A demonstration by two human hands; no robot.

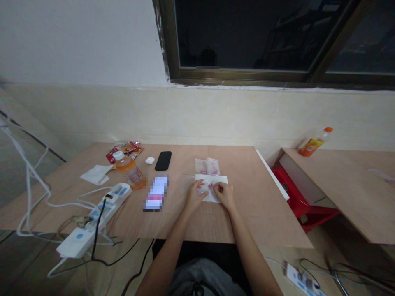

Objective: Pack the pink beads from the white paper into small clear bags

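Note:
A sheet of white paper (pixel 218 179) lies on the table in front of me, with small pink-red pieces (pixel 210 186) on it. My left hand (pixel 196 195) rests at the paper's left side, thumb and fingers curled around what looks like a small clear plastic bag (pixel 201 189). Over the right part of the sheet, my right hand (pixel 226 195) has its fingertips pinched close to the pink-red pieces; whatever is between them is too small to make out. Just beyond the paper lie two small clear bags (pixel 207 165) with pink-red contents at their lower ends.
To the left are a lit phone (pixel 156 192), a black phone (pixel 163 160), a white earphone case (pixel 149 160), an orange drink bottle (pixel 128 169), snack wrappers (pixel 126 149), tissue (pixel 96 174) and a corded power strip (pixel 95 220). Another table (pixel 348 181) with a bottle (pixel 314 143) stands right, beside a red stool (pixel 298 197).

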